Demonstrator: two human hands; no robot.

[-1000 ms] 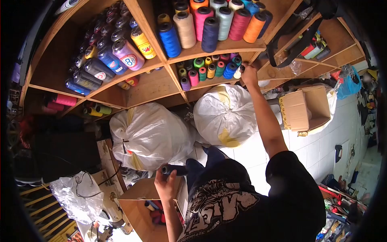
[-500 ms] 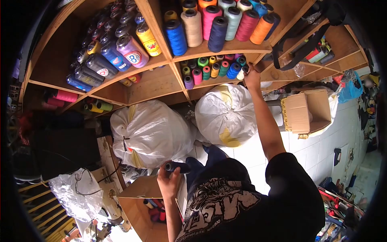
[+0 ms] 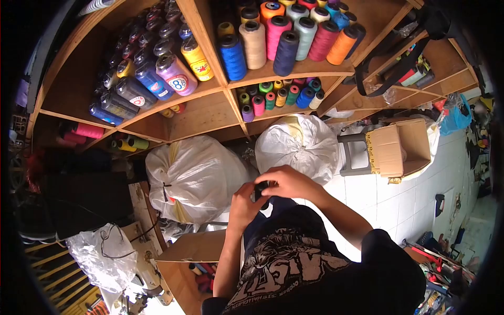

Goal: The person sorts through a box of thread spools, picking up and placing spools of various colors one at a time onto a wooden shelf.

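I hold a dark thread spool (image 3: 261, 190) at chest height, left hand (image 3: 242, 203) and right hand (image 3: 290, 184) both pinching it (label hidden); next, probably shelving it at twelve o'clock.

Two tied white sacks (image 3: 197, 176) stand below the shelves, and one open cardboard box (image 3: 396, 147) beside them.

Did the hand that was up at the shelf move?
Yes. The right hand came down from the small spools on the shelf and now meets the left hand on the dark spool.
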